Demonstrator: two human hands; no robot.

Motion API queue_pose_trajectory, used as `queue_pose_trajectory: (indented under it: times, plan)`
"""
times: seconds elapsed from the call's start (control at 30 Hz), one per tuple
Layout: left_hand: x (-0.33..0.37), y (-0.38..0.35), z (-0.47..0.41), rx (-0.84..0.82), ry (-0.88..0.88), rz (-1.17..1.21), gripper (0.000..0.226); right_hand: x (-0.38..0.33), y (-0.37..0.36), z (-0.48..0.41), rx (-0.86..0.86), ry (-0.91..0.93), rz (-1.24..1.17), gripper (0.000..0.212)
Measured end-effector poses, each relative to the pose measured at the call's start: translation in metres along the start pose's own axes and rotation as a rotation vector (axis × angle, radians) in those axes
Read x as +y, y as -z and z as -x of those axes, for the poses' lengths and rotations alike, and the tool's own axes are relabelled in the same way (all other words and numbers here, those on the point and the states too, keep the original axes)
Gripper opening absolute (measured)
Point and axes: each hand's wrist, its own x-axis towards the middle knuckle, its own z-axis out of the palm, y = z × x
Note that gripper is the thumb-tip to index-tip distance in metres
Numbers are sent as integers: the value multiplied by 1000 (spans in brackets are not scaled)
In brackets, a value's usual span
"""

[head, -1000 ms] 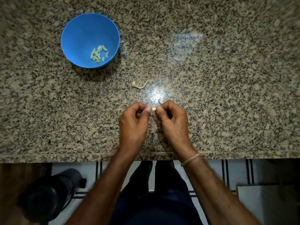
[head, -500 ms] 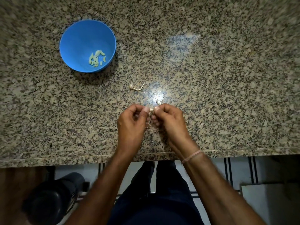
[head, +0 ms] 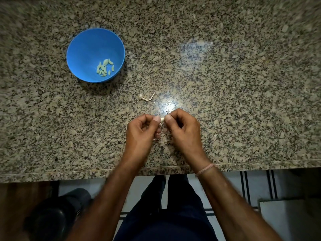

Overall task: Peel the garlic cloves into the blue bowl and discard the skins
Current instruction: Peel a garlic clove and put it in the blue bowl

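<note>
Both hands meet over the front part of the speckled granite countertop (head: 225, 84), fingers curled in and thumbs pressed toward each other. The left hand (head: 141, 132) and the right hand (head: 182, 129) pinch a small pale garlic clove (head: 162, 119) between their thumb tips and forefingers — only a short whitish stub of it shows in the gap between the two thumbnails, and how much skin is on it cannot be made out. A thin dark wisp sticks up just above the right thumb. The right wrist wears a pale thread bracelet (head: 205, 169). Beyond the hands, near a bright glare spot on the stone, lies a bent, dried garlic stem (head: 147, 97) with a frayed root end, apart from everything else. Farther back and to the left stands the blue bowl (head: 90, 49), upright, well apart from the hands; a small cluster of peeled cloves (head: 104, 67) sits at the lower right of its inside. A few tiny flecks lie on the counter near the left hand — too small to identify. Below the counter edge are the person's dark trousers, a tiled floor, and a dark round container (head: 53, 216) at lower left.
</note>
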Motion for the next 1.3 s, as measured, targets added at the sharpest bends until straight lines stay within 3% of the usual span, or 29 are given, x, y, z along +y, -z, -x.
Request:
queue_pose_trajectory:
  times: [0.07,0.13,0.23,0.3,0.5,0.57,0.7,0.8,1.03,1.13,1.3]
  plan:
    - [-4,0,0,57,-154,-165,18,-6,0,2,-73,-301,-387,16]
    - [-4,-2,-1,63,-81,-93,18,-5,-1,4,-70,-322,-389,16]
    - [-2,-3,-4,4,228,241,20,6,-2,4,17,32,87,14]
    - [-4,-3,-5,-21,337,342,17,11,-2,4,43,225,258,15]
    - [1,-6,-7,-62,459,436,20,15,2,2,44,415,324,12]
    - [-1,-5,-6,-58,321,312,22,15,4,2,27,314,191,10]
    - [-4,-6,-3,113,-144,-312,20,9,8,6,-31,-51,-212,8]
    - [1,-9,0,181,-205,-386,13,6,11,6,-54,-139,-316,13]
    - [2,-9,2,184,-326,-465,12,5,15,3,-41,-70,-126,2]
    - [1,-9,2,133,-197,-345,21,3,16,3,-25,28,-9,4]
    - [1,-10,0,14,168,66,26,5,10,6,61,221,212,9]
